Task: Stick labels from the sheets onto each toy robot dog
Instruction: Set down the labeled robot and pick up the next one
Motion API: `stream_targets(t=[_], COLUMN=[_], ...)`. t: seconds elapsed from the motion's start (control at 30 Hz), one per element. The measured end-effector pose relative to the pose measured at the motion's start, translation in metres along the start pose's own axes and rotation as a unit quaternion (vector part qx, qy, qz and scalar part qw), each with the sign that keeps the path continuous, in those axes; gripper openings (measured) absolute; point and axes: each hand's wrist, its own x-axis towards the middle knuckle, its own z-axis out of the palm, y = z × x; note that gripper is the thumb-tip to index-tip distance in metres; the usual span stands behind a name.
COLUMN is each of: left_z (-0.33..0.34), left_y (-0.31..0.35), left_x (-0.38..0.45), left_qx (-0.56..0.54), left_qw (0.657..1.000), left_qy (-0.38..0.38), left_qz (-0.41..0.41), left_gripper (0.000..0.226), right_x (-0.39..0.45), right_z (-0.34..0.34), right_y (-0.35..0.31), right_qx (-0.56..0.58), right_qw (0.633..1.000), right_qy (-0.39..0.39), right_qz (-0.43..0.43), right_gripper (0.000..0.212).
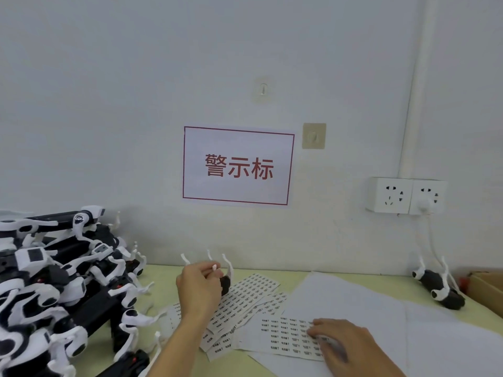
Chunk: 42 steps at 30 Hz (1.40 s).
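Note:
My left hand (200, 288) grips a black-and-white toy robot dog (225, 281) above the table, its white legs sticking up past my fingers. My right hand (341, 340) rests on a label sheet (283, 336), fingertips on the printed labels at its right part. More label sheets (249, 292) lie fanned out under and beside my left hand. A big pile of toy robot dogs (62, 289) fills the left side. One more dog (438, 291) lies on its back at the far right.
Large blank white sheets (351, 303) cover the table's right half. A cardboard box (487, 289) stands at the right edge. On the wall hang a red-bordered sign (236, 165) and a socket block (405, 195) with a white cable.

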Motion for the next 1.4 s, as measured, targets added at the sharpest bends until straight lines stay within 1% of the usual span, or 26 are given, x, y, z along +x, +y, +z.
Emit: stream_targets(t=[0.1,0.2,0.3,0.4,0.47,0.53,0.57,0.67,0.7,0.73,0.83,0.9,1.0,1.07,1.13,1.17,1.23,1.3,1.33,1.4], left_z=[0.004,0.010,0.015,0.019,0.022,0.025,0.027,0.030,0.031,0.032,0.037,0.041,0.046,0.049,0.052,0.053,0.053,0.052,0.050,0.048], left_y=[0.009,0.020,0.025,0.024,0.021,0.019,0.018,0.017,0.017,0.017,0.017,0.018,0.019,0.018,0.017,0.016,0.015,0.012,0.010,0.007], left_x=[0.000,-0.006,-0.015,-0.024,-0.030,-0.036,-0.039,-0.048,-0.051,-0.054,-0.062,-0.065,-0.071,-0.074,-0.077,-0.077,-0.075,-0.069,-0.066,-0.060], left_qx=[-0.041,-0.125,-0.203,-0.246,-0.251,-0.249,-0.244,-0.209,-0.193,-0.178,-0.148,-0.124,-0.100,-0.094,-0.086,-0.079,-0.040,0.012,0.025,0.029], left_qw=[0.999,0.988,0.964,0.935,0.915,0.897,0.891,0.877,0.873,0.871,0.874,0.874,0.865,0.857,0.852,0.852,0.863,0.887,0.905,0.942], left_qy=[-0.027,-0.092,-0.173,-0.255,-0.313,-0.362,-0.380,-0.432,-0.448,-0.458,-0.462,-0.465,-0.485,-0.499,-0.509,-0.509,-0.493,-0.453,-0.420,-0.334], left_qz=[0.007,0.013,-0.001,-0.022,-0.035,-0.044,-0.043,-0.015,-0.001,0.013,0.037,0.061,0.083,0.086,0.089,0.092,0.100,0.088,0.068,0.021], left_gripper=[0.015,0.019,0.023,0.028,0.026,0.022,0.021,0.025,0.024,0.023,0.019,0.020,0.028,0.028,0.025,0.024,0.033,0.043,0.045,0.044], right_x=[0.001,0.001,0.000,-0.001,-0.001,-0.002,-0.003,-0.001,0.002,0.007,0.014,0.016,0.009,0.008,0.010,0.010,0.010,0.008,0.007,0.004], right_z=[-0.001,-0.004,-0.005,-0.007,-0.008,-0.013,-0.017,-0.022,-0.019,-0.017,-0.015,-0.015,-0.017,-0.018,-0.018,-0.019,-0.020,-0.022,-0.023,-0.023], right_y=[-0.001,-0.003,-0.005,-0.006,-0.004,-0.006,-0.011,-0.019,-0.018,-0.016,-0.012,-0.013,-0.016,-0.016,-0.016,-0.015,-0.014,-0.010,-0.008,-0.003], right_qx=[0.003,0.005,0.033,0.048,0.073,0.146,0.190,0.289,0.310,0.332,0.412,0.472,0.561,0.591,0.589,0.582,0.558,0.509,0.481,0.442], right_qw=[1.000,1.000,0.999,0.998,0.995,0.985,0.976,0.943,0.932,0.922,0.885,0.861,0.815,0.796,0.798,0.803,0.817,0.843,0.858,0.875], right_qy=[-0.004,-0.018,-0.013,0.013,0.043,0.072,0.075,0.079,0.076,0.069,0.055,0.064,0.052,0.046,0.061,0.073,0.107,0.150,0.166,0.181], right_qz=[0.004,0.009,0.022,0.046,0.052,0.063,0.078,0.144,0.169,0.186,0.209,0.180,0.132,0.118,0.114,0.109,0.096,0.083,0.079,0.078], right_gripper=[0.024,0.024,0.024,0.025,0.023,0.023,0.027,0.051,0.056,0.055,0.039,0.030,0.039,0.034,0.029,0.031,0.030,0.023,0.024,0.035])
